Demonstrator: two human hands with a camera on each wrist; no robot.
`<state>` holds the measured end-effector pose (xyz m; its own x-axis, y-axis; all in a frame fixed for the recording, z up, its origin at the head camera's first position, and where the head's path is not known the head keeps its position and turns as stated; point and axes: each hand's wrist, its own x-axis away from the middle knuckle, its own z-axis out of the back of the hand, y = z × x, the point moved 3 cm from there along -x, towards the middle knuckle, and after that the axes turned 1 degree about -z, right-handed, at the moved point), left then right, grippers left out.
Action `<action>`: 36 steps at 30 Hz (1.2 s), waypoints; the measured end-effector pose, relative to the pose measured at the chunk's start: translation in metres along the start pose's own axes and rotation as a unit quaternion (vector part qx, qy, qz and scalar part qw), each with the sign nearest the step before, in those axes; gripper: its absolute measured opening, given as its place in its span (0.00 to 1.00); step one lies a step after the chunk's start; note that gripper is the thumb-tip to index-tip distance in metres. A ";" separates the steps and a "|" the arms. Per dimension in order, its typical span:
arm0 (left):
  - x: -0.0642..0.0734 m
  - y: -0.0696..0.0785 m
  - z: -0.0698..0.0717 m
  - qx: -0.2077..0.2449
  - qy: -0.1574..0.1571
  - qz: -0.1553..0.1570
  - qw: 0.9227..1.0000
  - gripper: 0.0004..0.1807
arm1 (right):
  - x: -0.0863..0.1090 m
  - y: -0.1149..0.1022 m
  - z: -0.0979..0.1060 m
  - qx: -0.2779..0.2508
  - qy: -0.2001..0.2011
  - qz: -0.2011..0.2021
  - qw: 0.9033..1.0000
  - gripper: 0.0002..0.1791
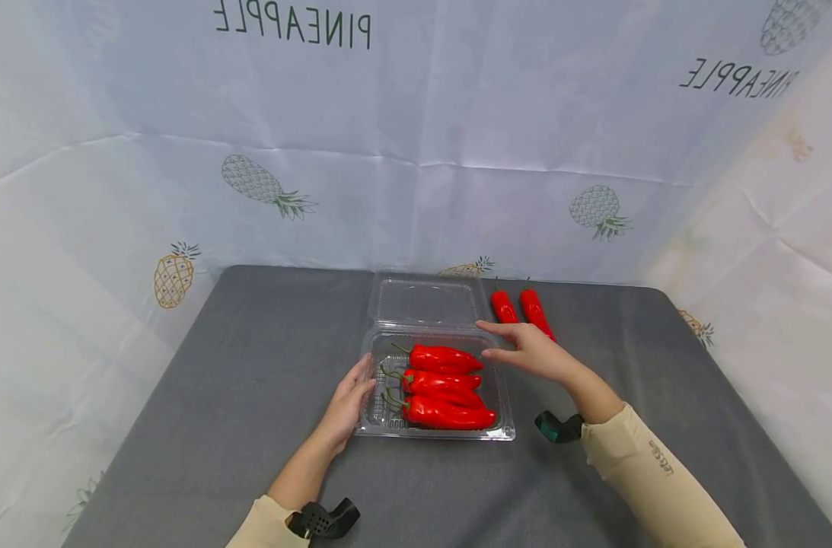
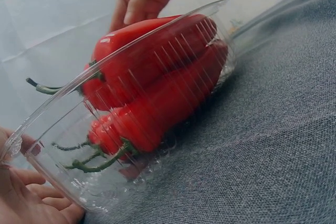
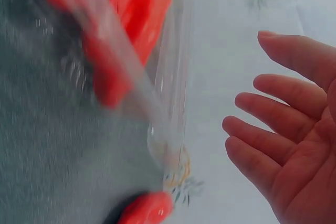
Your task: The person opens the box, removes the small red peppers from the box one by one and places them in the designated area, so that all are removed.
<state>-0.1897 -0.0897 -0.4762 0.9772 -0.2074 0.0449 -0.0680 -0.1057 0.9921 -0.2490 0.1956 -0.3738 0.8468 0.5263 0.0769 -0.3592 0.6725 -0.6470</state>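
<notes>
A clear plastic clamshell container [image 1: 388, 432] holds several red peppers [image 1: 448, 413] lying side by side, their green stems to the left. At the container's left side is my left hand [image 1: 345, 407]; its thumb is at the rim and its loosely bent fingers [image 2: 47, 203] lie against the outer wall. My right hand [image 1: 528, 352] reaches over the container's back right corner. Its spread fingers hold nothing, as the right wrist view shows, and the palm [image 3: 310, 166] is bare.
The container's transparent lid [image 1: 425, 301] lies folded back behind it. Two more red peppers [image 1: 503, 306] lie on the grey tabletop [image 1: 272, 342] right of the lid, one partly behind my right hand. A pineapple-print curtain [image 1: 416, 205] hangs at the table's back edge.
</notes>
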 end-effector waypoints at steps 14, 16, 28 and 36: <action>0.000 0.000 0.000 0.009 0.003 0.004 1.000 0.31 | 0.009 -0.049 -0.039 0.016 -0.112 0.066 0.991 0.26; 0.000 0.000 0.000 0.010 0.003 0.003 1.000 0.31 | 0.009 -0.051 -0.043 0.029 -0.122 0.074 0.989 0.26; 0.000 0.001 0.000 0.014 0.007 0.003 1.000 0.30 | -0.002 -0.063 -0.060 0.123 -0.111 0.128 0.978 0.26; -0.001 0.000 0.000 0.017 0.002 -0.002 1.000 0.30 | -0.012 -0.063 -0.070 0.162 -0.118 0.129 0.971 0.26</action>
<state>-0.1904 -0.0897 -0.4761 0.9784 -0.2024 0.0421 -0.0714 -0.1397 0.9876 -0.2086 0.1103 -0.3873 0.6122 0.7780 0.1408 -0.6845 0.6107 -0.3981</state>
